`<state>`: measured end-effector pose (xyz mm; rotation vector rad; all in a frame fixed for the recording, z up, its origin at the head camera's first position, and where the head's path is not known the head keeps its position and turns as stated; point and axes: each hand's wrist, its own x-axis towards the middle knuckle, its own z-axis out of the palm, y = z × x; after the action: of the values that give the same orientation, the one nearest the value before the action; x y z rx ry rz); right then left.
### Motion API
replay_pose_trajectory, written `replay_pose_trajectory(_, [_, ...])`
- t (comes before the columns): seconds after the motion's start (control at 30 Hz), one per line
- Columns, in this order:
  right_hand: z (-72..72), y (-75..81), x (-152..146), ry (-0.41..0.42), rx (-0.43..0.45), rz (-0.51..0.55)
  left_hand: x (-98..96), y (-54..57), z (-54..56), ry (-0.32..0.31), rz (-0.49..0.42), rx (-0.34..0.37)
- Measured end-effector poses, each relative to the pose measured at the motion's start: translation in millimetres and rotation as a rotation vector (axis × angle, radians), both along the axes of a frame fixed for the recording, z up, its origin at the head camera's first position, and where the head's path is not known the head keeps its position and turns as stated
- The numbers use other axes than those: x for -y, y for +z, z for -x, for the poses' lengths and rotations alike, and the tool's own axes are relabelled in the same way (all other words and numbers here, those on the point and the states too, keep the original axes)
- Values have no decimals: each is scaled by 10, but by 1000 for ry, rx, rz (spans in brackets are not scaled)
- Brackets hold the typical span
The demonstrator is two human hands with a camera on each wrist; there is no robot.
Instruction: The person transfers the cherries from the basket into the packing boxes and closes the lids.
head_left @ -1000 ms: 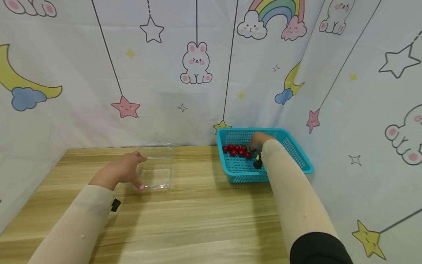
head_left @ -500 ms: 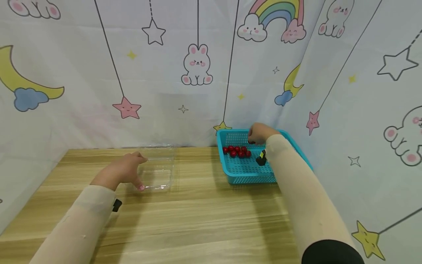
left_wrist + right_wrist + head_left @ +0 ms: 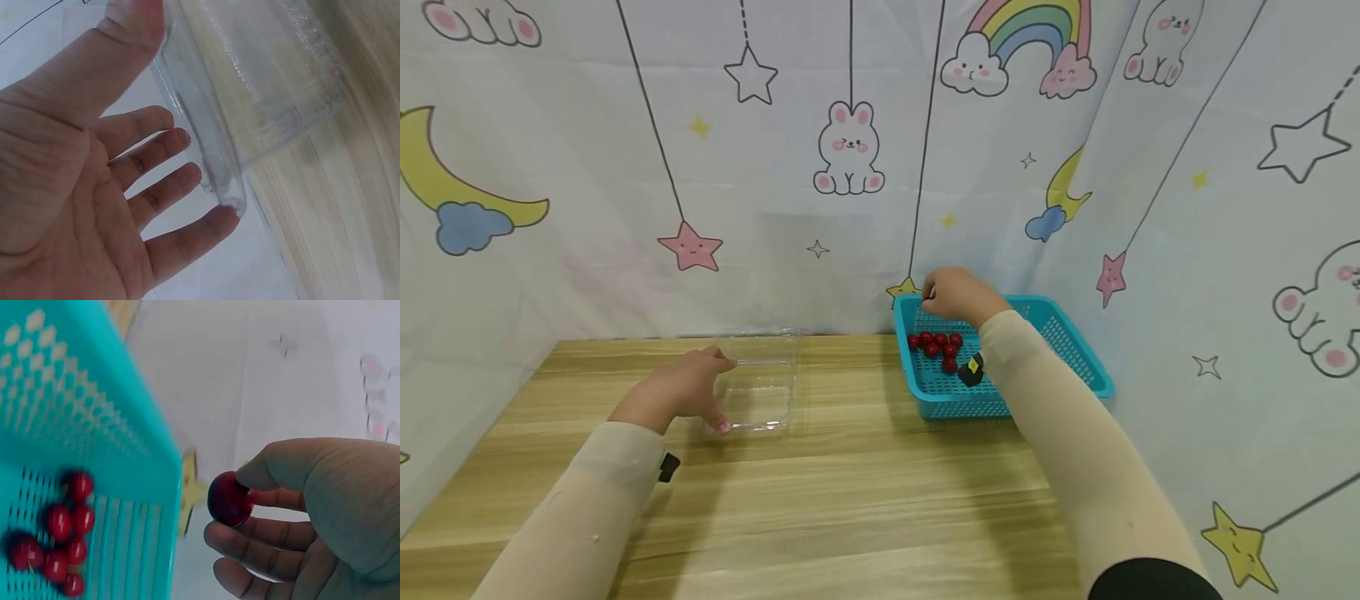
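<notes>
My left hand (image 3: 688, 390) spans the left side of a clear plastic container (image 3: 275, 125). In the left wrist view its fingertips touch the rim, and the thumb lies over the rim's other end. At the back left of the blue basket (image 3: 970, 408), my right hand (image 3: 962, 296) is raised about rim height. Thumb and fingers pinch a dark red cherry (image 3: 229, 499), seen clearly in the right wrist view. Several more cherries (image 3: 931, 350) lie in a cluster on the basket's left side, one with a thin stem showing (image 3: 24, 551).
Both basket and container stand on a wood-grain table (image 3: 835, 492), near its back edge. A white cloth wall (image 3: 775, 167) with cartoon prints rises right behind them, and another runs along the right side. Bare tabletop separates the container from the basket.
My right hand has lifted out of the basket with a cherry and moved left to its back left rim. One cherry in the cluster has shifted nearer. The left hand stays put.
</notes>
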<state>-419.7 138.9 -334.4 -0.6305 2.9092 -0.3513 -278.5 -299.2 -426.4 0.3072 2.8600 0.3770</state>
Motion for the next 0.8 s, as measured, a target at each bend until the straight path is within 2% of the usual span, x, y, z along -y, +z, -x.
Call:
replay_pose_trajectory(0.17, [-206, -16, 388, 78, -21, 38, -4, -3, 3, -6, -1, -4])
replay_pose_trajectory(0.3, [-376, -89, 699, 151, -11, 57, -2, -7, 9, -12, 10, -4])
replay_pose_trajectory(0.5, [-528, -295, 1059, 313, -47, 81, -23, 7, 20, -10, 15, 5])
replay_pose_trajectory(0.8, [-706, -634, 1608, 412, -73, 34, -23, 0, 30, -20, 1, -7])
